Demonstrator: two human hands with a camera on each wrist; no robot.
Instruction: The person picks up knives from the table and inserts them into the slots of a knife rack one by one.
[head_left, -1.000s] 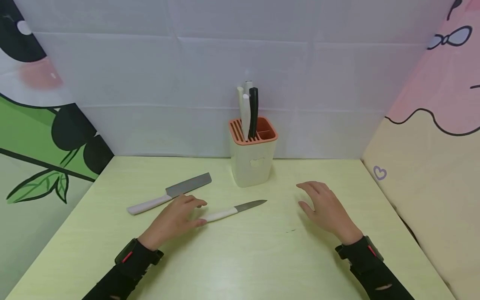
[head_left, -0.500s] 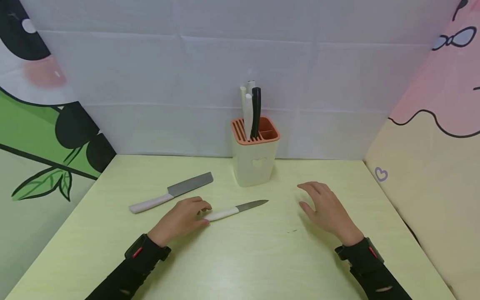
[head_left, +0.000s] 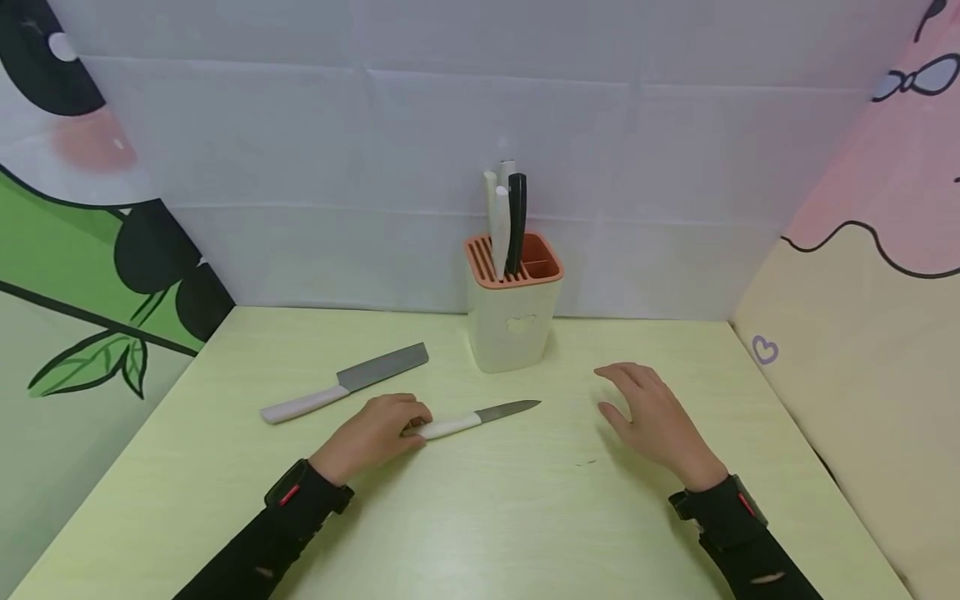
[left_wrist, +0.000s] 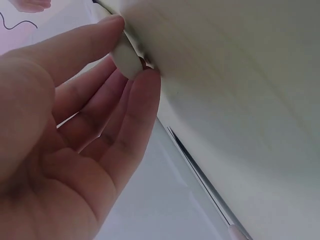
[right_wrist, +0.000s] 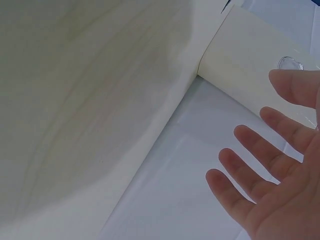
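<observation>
At the table's middle, my left hand (head_left: 371, 437) pinches the white handle end of a small pointed knife (head_left: 457, 424) between thumb and fingers. Its grey blade points right, towards my other hand. The left wrist view shows the rounded handle butt (left_wrist: 126, 59) between the fingertips. Just beyond that hand lies a cleaver (head_left: 384, 367) with a broad grey blade and pale handle. My right hand (head_left: 656, 421) hovers low over the table on the right, fingers spread and holding nothing. In the right wrist view, its fingers (right_wrist: 267, 150) are relaxed, near the cream knife holder (right_wrist: 245, 52) in that view.
The knife holder with an orange slotted top (head_left: 547, 279) stands at the back centre. Several white handles and a black handle (head_left: 517, 223) rise from its slots. A pale cloth wall (head_left: 360, 250) closes off the table's (head_left: 525, 517) back; printed panels flank it.
My left hand has moved slightly right onto the small knife's handle, and its fingers have closed round the end. My right hand has stayed put. The head view has shifted a little.
</observation>
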